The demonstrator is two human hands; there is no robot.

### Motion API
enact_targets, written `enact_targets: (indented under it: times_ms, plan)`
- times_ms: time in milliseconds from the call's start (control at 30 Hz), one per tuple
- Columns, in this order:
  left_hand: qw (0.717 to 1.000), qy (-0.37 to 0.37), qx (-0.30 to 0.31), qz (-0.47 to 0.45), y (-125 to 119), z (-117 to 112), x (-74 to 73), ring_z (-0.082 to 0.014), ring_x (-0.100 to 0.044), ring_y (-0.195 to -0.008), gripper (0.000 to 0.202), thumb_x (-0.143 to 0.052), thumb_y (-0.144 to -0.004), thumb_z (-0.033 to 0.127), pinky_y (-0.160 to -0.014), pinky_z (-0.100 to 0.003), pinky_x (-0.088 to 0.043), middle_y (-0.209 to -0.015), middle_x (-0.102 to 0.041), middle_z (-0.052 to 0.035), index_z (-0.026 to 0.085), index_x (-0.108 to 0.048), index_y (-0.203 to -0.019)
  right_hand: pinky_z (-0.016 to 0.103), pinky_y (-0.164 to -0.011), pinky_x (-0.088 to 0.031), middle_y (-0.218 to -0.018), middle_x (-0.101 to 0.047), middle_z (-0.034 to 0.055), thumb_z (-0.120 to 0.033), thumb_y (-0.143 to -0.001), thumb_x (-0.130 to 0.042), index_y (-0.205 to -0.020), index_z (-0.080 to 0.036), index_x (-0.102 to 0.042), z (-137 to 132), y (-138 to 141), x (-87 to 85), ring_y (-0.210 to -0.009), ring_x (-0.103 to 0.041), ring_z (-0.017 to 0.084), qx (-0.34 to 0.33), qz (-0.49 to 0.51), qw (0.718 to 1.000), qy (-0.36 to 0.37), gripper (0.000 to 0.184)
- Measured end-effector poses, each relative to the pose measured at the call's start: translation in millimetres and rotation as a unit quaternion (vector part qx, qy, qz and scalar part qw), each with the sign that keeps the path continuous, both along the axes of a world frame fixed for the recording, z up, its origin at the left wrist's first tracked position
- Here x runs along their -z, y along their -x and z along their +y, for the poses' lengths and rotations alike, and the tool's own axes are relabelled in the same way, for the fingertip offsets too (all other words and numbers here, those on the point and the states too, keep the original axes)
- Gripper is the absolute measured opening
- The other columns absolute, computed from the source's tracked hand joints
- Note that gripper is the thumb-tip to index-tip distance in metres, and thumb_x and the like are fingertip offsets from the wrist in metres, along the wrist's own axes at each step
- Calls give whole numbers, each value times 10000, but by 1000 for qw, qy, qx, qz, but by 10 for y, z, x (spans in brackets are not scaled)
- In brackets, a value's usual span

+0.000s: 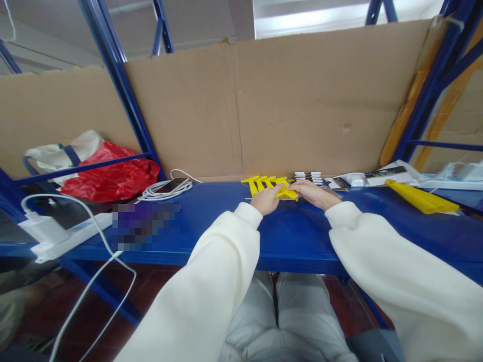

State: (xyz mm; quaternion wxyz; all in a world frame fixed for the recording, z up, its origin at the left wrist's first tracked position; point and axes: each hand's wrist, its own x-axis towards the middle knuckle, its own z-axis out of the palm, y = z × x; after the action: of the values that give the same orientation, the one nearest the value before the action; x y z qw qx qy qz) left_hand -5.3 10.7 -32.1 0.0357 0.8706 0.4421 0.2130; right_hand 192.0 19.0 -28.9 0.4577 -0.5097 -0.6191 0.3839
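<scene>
Head: yellow pieces [260, 184], apparently front-to-back

The left hand [265, 199] and right hand [316, 193] flank the grip, fingers pointing inward, fingertips near each other; how firmly they close is too small to tell. Behind the grip, the left arm [222, 256] slants back leftward, the right arm [381, 261] back rightward, both white-sleeved. Legs [256, 306] lie nearer the body, below the grip.

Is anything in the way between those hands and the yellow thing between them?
Nothing visible is in the way: the left hand and right hand are both at the yellow piece.
</scene>
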Motion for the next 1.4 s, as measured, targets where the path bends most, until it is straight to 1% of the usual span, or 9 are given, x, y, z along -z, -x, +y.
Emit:
enact_targets:
  times_ms: [400, 600, 767, 867, 967, 1100, 1200, 1300, 1400]
  plan:
    - [998, 16, -22, 61, 4, -155, -125, -330, -684, -1431, 732, -554, -1003, 150, -1207, -500, -521, -1584, -700, -137, 260, -479, -1722, 385, -962, -606, -805, -792, 71, -335, -720, -885, -668, -234, -710, -6, -18, 26, -947, -759, 273, -27, -3, 999, 23, 208]
    - [999, 23, -19, 37, 9, -151, -138, -343, -694, -1415, 747, -574, -981, 139, -1204, -501, -521, -1577, -705, -140, 262, -501, -1715, 385, -980, -594, -791, -779, 66, -328, -725, -902, -670, -242, -712, 16, -16, 31, -933, -749, 268, -20, 20, 999, 22, 215]
    - [999, 34, -20, -12, -5, -169, -140, -367, -710, -1397, 735, -627, -964, 119, -1203, -501, -528, -1517, -744, -155, 258, -557, -1682, 366, -957, -589, -796, -774, 61, -417, -709, -950, -652, -242, -678, 49, -39, 17, -934, -738, 253, -26, 53, 998, 19, 328]
    - [997, 36, -30, -65, -4, -148, -139, -369, -740, -1346, 743, -663, -935, 104, -1202, -508, -535, -1416, -800, -147, 269, -594, -1656, 327, -916, -576, -818, -775, 62, -397, -761, -919, -683, -224, -684, 87, -138, -29, -944, -736, 236, 37, 57, 998, 2, 302]
    - [986, 22, -22, -161, 5, -82, -130, -343, -747, -1342, 737, -679, -892, 68, -1209, -456, -541, -1395, -810, -140, 246, -649, -1606, 278, -871, -552, -868, -786, 71, -258, -858, -788, -721, -209, -694, 119, -311, -92, -956, -732, 200, 129, 71, 989, -11, 173]
    - [944, -5, 19, -329, 6, 39, -102, -304, -700, -1426, 679, -671, -840, 23, -1251, -399, -513, -1425, -798, -113, 213, -740, -1488, 266, -747, -532, -796, -743, 64, -135, -810, -726, -687, -201, -655, 138, -598, -117, -858, -700, 187, 238, 73, 968, -23, 157]
    - [913, -9, 43, -405, -4, 119, -89, -289, -645, -1497, 677, -644, -829, 17, -1299, -400, -465, -1464, -780, -106, 185, -736, -1479, 288, -682, -527, -668, -670, 51, -137, -791, -703, -638, -206, -630, 156, -825, -57, -783, -671, 216, 296, 3, 954, -40, 183]
    - [887, -6, 60, -458, -9, 177, -103, -268, -594, -1548, 694, -627, -814, 9, -1327, -388, -422, -1507, -755, -99, 180, -722, -1480, 330, -710, -544, -608, -635, 67, -167, -823, -665, -601, -199, -643, 192, -1039, 45, -779, -691, 265, 331, -161, 928, -49, 226]
    - [857, 16, 57, -512, 0, 180, -143, -251, -667, -1458, 688, -626, -807, 3, -1256, -363, -497, -1426, -791, -96, 186, -711, -1465, 367, -794, -572, -719, -723, 128, -175, -847, -671, -714, -163, -753, 237, -1191, 146, -876, -738, 317, 341, -318, 883, -49, 157]
